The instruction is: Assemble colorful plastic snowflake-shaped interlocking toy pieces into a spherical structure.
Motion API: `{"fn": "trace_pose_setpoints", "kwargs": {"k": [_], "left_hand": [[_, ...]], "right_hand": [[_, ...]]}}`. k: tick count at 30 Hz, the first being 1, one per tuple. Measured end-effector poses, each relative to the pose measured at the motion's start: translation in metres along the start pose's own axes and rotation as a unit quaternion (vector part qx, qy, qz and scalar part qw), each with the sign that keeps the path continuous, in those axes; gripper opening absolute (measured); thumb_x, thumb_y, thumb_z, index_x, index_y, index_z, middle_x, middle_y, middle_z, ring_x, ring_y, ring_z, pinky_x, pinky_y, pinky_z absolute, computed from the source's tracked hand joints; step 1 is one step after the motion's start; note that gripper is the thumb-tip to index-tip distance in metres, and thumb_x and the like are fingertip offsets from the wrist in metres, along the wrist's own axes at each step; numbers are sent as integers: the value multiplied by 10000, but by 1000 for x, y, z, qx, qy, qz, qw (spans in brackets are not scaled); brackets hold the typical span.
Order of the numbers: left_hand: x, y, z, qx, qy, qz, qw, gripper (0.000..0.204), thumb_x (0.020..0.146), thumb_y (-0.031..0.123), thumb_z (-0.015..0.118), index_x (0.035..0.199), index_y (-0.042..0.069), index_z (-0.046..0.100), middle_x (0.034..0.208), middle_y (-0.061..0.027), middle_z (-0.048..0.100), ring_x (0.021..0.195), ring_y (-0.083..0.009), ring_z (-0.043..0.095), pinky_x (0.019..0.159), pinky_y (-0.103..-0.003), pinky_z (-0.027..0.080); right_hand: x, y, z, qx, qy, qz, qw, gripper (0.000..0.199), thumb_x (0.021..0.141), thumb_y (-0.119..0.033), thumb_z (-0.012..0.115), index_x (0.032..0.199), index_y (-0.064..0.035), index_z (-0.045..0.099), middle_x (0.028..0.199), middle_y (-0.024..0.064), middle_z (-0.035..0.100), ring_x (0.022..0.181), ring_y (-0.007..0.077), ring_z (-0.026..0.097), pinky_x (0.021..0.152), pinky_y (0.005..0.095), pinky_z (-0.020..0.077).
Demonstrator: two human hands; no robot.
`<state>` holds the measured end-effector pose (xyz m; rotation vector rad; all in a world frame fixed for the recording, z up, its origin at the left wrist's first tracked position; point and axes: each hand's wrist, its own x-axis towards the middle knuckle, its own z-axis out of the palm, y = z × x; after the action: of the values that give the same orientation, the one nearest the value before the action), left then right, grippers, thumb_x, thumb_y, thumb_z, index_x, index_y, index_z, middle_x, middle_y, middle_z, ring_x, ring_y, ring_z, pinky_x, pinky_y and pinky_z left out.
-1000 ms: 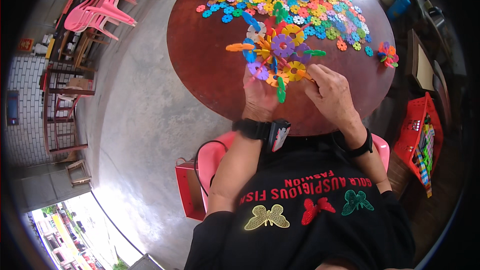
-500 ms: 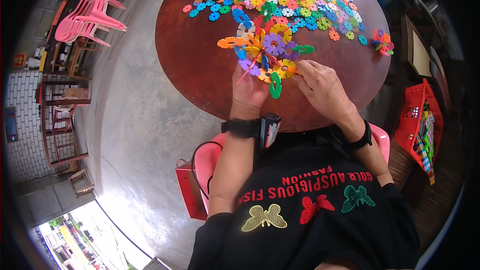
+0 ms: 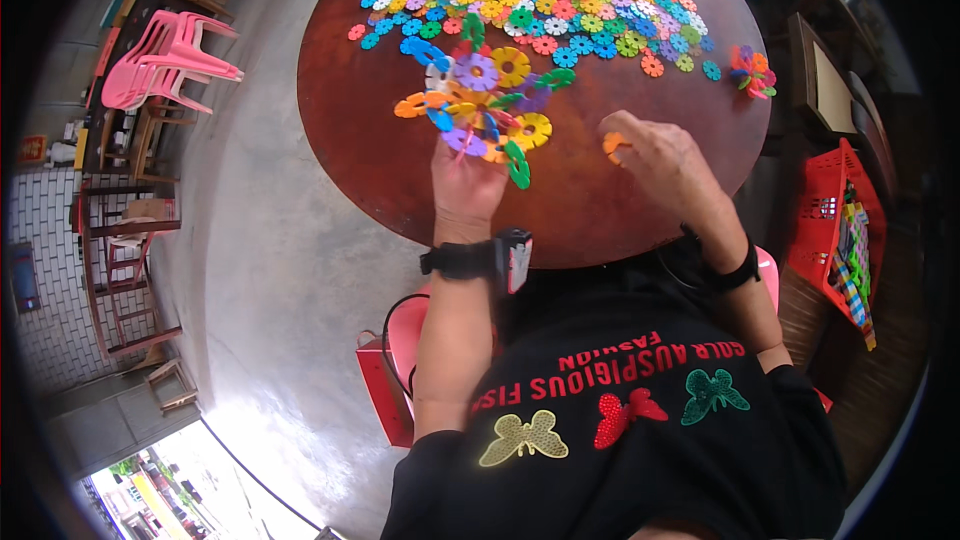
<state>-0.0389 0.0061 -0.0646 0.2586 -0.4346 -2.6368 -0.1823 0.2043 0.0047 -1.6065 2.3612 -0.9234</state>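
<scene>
My left hand [image 3: 467,180] is closed round the underside of a ball-like cluster of interlocking plastic flower discs [image 3: 475,73], in purple, yellow, orange, blue, green and other colours. It holds the cluster up over the near left part of the round brown table [image 3: 370,155]. To the right and apart from it, my right hand [image 3: 655,162] pinches a single orange flower disc [image 3: 613,146] between its bent fingers. Some of those fingertips are hidden behind the hand. Across the far half of the tabletop spreads a wide layer of loose flower discs [image 3: 560,0] in many colours.
A smaller assembled disc cluster [image 3: 752,73] sits at the table's right edge. Right of the table stands a red plastic basket [image 3: 822,202] with colourful things inside. Stacked pink plastic chairs [image 3: 150,60] and a wooden chair frame [image 3: 130,270] are on the left, across the concrete floor [image 3: 280,210].
My left hand has shifted left with the cluster. My right hand has come away from the cluster, and the orange disc now shows in its fingers.
</scene>
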Motion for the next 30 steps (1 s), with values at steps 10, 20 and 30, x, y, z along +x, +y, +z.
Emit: {"fn": "trace_pose_setpoints", "kwargs": {"k": [10, 20, 30], "left_hand": [[-8, 2, 4, 31, -3, -34, 999, 492, 931, 325, 442, 1324, 32, 409, 1227, -185, 541, 1065, -290, 566, 885, -450, 483], [-28, 2, -8, 23, -119, -71, 990, 520, 891, 292, 523, 1323, 29, 400, 1180, -140, 564, 1070, -271, 572, 888, -409, 475], [-36, 8, 7, -17, -78, -15, 997, 387, 950, 249, 433, 1295, 76, 453, 1223, -77, 563, 1094, -246, 569, 931, -435, 460]], "right_hand": [[24, 38, -17, -206, 73, 114, 969, 244, 832, -169, 600, 1056, -83, 557, 930, 135, 600, 871, 353, 593, 737, 424, 464], [68, -63, 32, -132, 81, -172, 973, 145, 745, -157, 651, 856, -71, 618, 902, 43, 534, 922, 215, 528, 810, 331, 459], [77, -83, 26, -158, 165, -180, 957, 118, 757, -81, 615, 868, -46, 599, 849, 72, 534, 810, 234, 590, 642, 347, 502]]}}
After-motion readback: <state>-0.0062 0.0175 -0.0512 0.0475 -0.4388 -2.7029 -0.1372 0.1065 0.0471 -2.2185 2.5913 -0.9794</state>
